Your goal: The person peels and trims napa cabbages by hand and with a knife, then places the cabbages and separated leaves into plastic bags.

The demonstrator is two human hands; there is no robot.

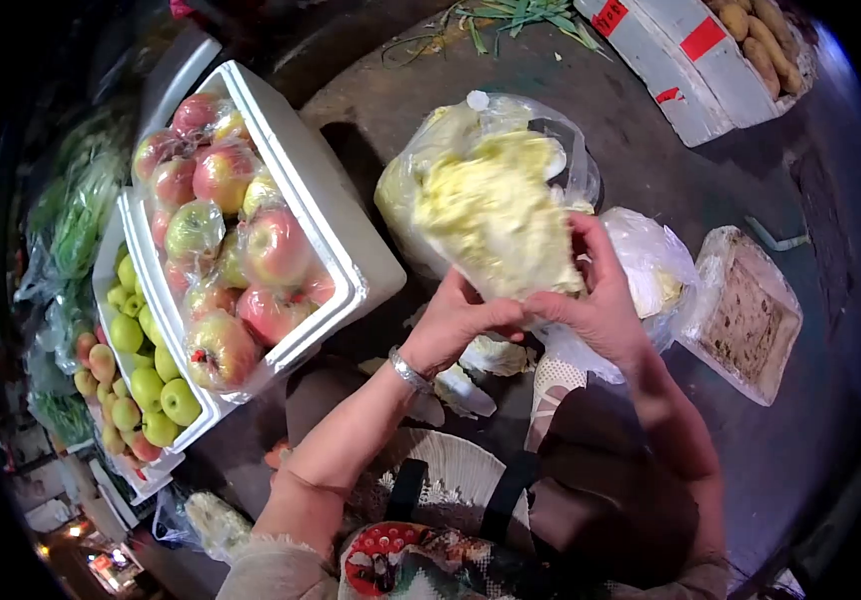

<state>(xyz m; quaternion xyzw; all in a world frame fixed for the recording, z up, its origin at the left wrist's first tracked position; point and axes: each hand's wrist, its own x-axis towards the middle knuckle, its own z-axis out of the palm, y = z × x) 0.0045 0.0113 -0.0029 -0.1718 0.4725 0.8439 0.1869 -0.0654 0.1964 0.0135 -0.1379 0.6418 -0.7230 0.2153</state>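
Pale yellow cabbage (pixel 496 215), blurred, held up over the floor (pixel 361 105), off the right-hand wall of the nearer foam box (pixel 371 265). Left hand (pixel 461 318): thumb pressed against the cabbage's near end, other fingers mostly hidden behind it; silvery bracelet (pixel 410 371) at the wrist. Right hand (pixel 599 285): clasps the same end from the right, fingers curled along its side, thumb tip close to the left thumb. Clear plastic bag (pixel 398 190) just beyond and around the cabbage in view; cannot tell whether they touch. Loose leaves (pixel 466 390) on the floor below the hands. White plastic bag (pixel 641 245) beside the right hand; soiled foam tray (pixel 741 315) right of it. Wrapped apples (pixel 276 245) fill the foam box up to its rim.
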